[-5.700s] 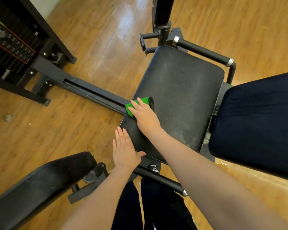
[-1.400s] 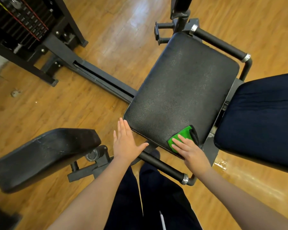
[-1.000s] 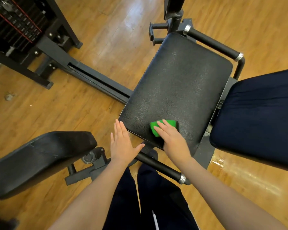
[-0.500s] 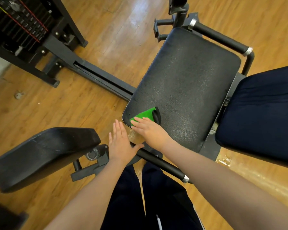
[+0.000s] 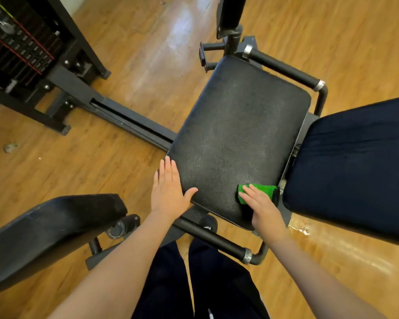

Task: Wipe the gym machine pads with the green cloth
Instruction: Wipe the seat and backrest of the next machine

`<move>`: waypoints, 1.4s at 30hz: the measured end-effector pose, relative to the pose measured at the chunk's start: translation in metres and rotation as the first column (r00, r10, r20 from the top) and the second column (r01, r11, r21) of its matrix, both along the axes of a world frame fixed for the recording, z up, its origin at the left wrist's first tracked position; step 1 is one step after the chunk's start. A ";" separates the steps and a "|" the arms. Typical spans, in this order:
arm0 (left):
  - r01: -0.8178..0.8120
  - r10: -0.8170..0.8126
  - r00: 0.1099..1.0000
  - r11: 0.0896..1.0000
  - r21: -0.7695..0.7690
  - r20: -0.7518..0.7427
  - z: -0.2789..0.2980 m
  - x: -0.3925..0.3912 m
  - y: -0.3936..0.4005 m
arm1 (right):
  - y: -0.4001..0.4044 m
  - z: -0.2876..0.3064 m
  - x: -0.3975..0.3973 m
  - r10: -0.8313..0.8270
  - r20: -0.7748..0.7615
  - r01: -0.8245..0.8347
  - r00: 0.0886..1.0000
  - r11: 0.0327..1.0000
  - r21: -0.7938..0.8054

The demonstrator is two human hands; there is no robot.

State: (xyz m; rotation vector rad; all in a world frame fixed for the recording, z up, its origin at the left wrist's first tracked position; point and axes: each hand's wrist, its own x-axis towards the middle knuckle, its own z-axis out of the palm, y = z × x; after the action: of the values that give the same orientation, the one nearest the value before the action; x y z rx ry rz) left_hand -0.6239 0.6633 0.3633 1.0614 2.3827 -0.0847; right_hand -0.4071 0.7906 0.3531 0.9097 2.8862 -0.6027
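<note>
The green cloth [image 5: 260, 191] lies folded on the near right corner of the black seat pad [image 5: 235, 139], close to the pad's right edge and just beside the dark blue back pad [image 5: 355, 166]; the right hand [image 5: 262, 207] presses down on it with straight fingers laid flat over the cloth, pinning it to the vinyl rather than curling round it; a dark strip of the cloth's underside shows at its right end. The left hand [image 5: 168, 189] rests flat and released on the near left edge of the same seat pad, fingers together and pointing away from the person, thumb spread out across the pad's surface; it holds nothing. The seat pad is grainy black vinyl with rounded corners, tilted diagonally in the view; a black handle bar [image 5: 217, 239] with a chrome collar runs below its near edge, and a second handle bar [image 5: 283, 69] runs along its far edge. A black side pad [image 5: 48, 236] lies at lower left; the weight stack [image 5: 16, 47] stands in the upper left, joined to the seat by a black frame rail [image 5: 124, 120]; the wooden floor [image 5: 101, 176] shows around everything; the person's dark trousers [image 5: 194, 284] fill the bottom centre.
</note>
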 end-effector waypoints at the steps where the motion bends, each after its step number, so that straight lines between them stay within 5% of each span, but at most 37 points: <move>1: 0.014 -0.014 1.000 1.000 0.007 -0.012 0.000 -0.003 0.006 | 0.000 0.004 -0.007 -0.059 -0.037 0.059 0.998 0.998 -0.008; 6: 0.064 -0.063 0.998 0.995 0.076 -0.025 -0.004 -0.016 0.036 | 0.039 0.017 -0.049 -0.163 -0.200 0.176 0.966 0.983 0.051; 13: -0.023 0.025 1.000 0.991 0.129 -0.013 -0.022 -0.025 0.058 | 0.102 -0.005 -0.090 -0.165 -0.019 0.165 0.986 0.986 -0.017; 19: -0.009 0.025 0.993 0.991 0.135 -0.115 -0.033 -0.021 0.056 | 0.123 0.008 -0.115 -0.377 -0.164 0.366 0.911 0.926 -0.098; 23: -0.006 0.027 0.987 0.991 0.133 -0.159 -0.037 -0.023 0.057 | 0.189 0.020 -0.174 -0.299 -0.181 0.300 0.937 0.954 -0.018; 29: 0.008 0.022 0.987 0.983 0.184 -0.161 -0.042 -0.027 0.060 | 0.267 0.014 -0.259 -0.106 0.027 0.103 0.994 0.989 0.110; 36: 0.017 0.018 0.986 0.978 0.206 -0.168 -0.050 -0.026 0.056 | 0.248 -0.012 -0.285 -0.238 -0.017 0.238 0.971 0.966 0.100; 42: 0.023 0.018 0.985 0.972 0.233 -0.171 -0.054 -0.027 0.054 | 0.204 -0.013 -0.285 -0.115 -0.024 0.117 0.993 0.985 0.124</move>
State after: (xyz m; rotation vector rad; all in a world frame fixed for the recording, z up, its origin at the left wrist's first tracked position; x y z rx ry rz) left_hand -0.6505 0.7171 0.3092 1.2081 2.5954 0.1116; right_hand -0.6923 0.9946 0.3405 1.1010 2.9306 -0.4420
